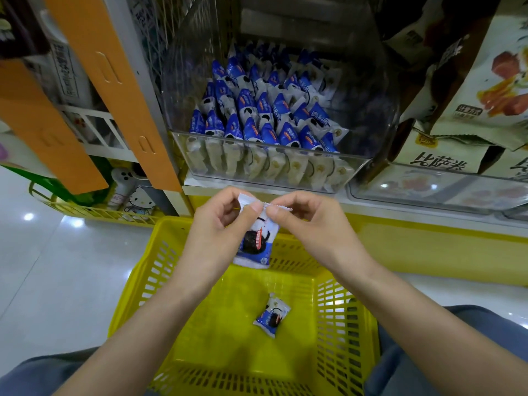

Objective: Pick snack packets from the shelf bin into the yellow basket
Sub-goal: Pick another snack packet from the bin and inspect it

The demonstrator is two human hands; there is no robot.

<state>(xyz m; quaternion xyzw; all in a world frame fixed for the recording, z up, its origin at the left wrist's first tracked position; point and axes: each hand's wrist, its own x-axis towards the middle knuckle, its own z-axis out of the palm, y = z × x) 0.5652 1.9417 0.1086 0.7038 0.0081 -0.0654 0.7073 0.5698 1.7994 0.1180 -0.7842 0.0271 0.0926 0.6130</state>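
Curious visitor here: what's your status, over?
Left hand and right hand pinch blue-and-white snack packet by top seal, above yellow basket. Second packet lies inside. Nothing in the way.

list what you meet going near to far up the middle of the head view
small blue-and-white snack packet lying in the yellow plastic basket → second blue-and-white packet pinched by left hand and right hand → clear plastic shelf bin of packets
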